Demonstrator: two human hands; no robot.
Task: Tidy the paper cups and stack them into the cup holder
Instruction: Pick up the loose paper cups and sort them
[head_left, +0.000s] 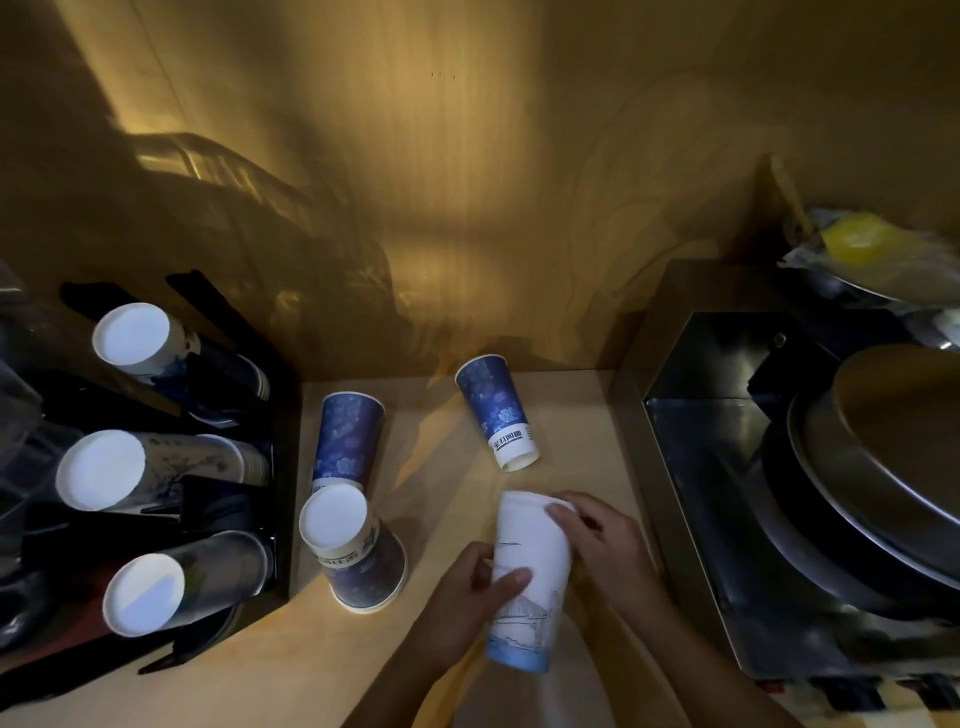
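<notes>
Above pale worktop (467, 499): white paper cup (530, 577) upturned, fingers (511, 578) of left hand (462, 608) and right hand (597, 540) wrapped round it, probably bound for cup holder (280, 467)

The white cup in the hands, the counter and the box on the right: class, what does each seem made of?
White cup: likely paper, matte, printed line drawing.
Counter: seemingly pale wood or laminate, smooth, uniform.
Box: apparently brushed metal, dull reflections.
</notes>
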